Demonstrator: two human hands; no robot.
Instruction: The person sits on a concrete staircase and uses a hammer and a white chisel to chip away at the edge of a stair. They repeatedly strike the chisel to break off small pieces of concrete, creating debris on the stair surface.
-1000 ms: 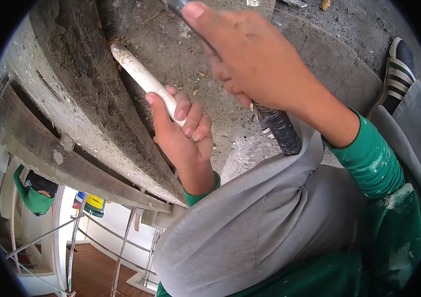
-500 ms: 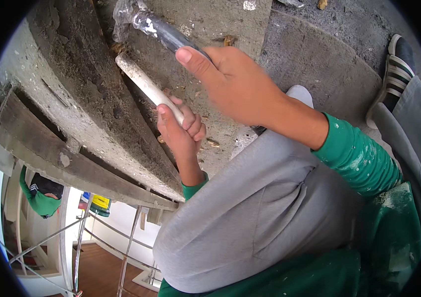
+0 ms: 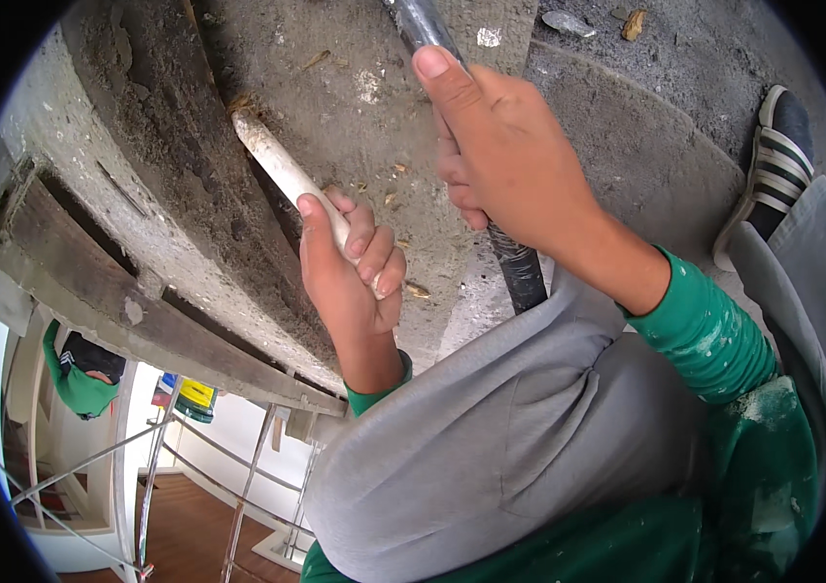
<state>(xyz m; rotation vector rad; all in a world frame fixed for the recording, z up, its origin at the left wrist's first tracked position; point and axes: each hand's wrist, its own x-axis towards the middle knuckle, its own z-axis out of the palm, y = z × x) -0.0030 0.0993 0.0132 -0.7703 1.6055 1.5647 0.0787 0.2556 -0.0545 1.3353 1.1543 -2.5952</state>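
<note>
My left hand (image 3: 347,267) is closed around a white rod-like tool (image 3: 282,167), thumb along its side. The tool's far end meets the seam between a dark, crusty curved strip (image 3: 165,146) and a grey slab (image 3: 335,107); whether it has a blade there, I cannot tell. In my right hand (image 3: 520,155) is a hammer with a dark handle (image 3: 518,272), gripped around the middle. Its lower end comes down by my knee, while its head lies beyond the top edge of the view.
Brown chips and dust litter the slab, with a larger brown chunk (image 3: 634,24) at the far right. My grey-trousered knee (image 3: 413,457) is close below the hands. Past the pale curved ledge (image 3: 238,301) at left is a drop with metal scaffold bars (image 3: 155,447) and another person (image 3: 83,379).
The hammer has swung up and right, away from the white tool, and its head has left the view. My left hand keeps its hold with the tool tip nearly in place.
</note>
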